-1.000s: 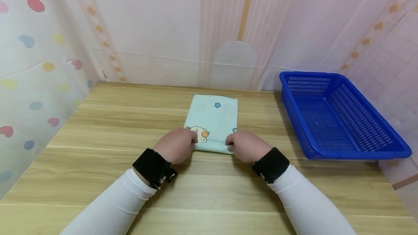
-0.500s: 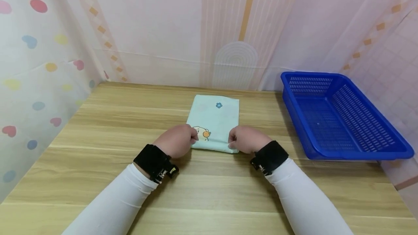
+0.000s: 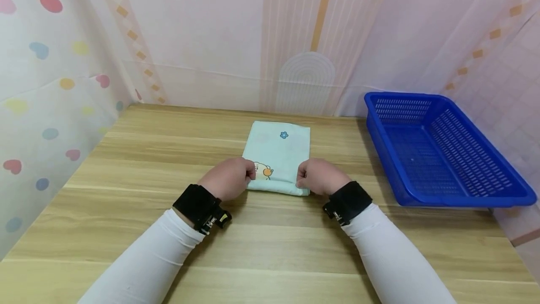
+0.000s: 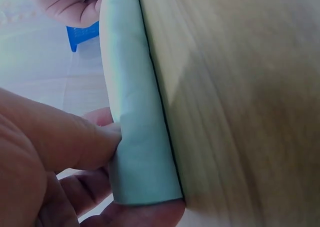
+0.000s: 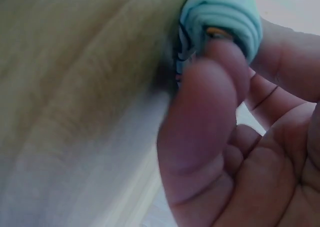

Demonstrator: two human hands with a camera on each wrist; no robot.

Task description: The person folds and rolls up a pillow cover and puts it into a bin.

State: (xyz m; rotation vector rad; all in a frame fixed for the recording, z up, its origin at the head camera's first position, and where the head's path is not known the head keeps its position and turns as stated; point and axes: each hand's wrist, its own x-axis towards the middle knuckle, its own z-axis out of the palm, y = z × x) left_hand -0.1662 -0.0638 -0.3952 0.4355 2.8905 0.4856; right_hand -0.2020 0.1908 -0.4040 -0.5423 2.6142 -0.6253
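A pale mint cloth (image 3: 282,151) with a blue flower and a cartoon animal print lies folded on the wooden table. Its near edge is turned into a thick roll (image 4: 136,107), layered in spiral fashion at the end seen in the right wrist view. My left hand (image 3: 228,179) pinches the roll's left end, thumb against the side that faces the wall. At the opposite end, my right hand (image 3: 324,176) grips the roll, one fingertip pressed at the open layers (image 5: 227,14). Fingers partly cover both side edges of the cloth.
A blue plastic basket (image 3: 402,172) with slotted walls stands on the right of the table (image 3: 270,252). Behind the table hangs a pink patterned curtain (image 3: 202,27), with a dotted one (image 3: 38,102) at the left. Black straps (image 3: 350,201) circle both wrists.
Both hands have moved slightly away from me, rolling the near edge further over the cloth. Less of the animal print shows, and the flat part is a little shorter.
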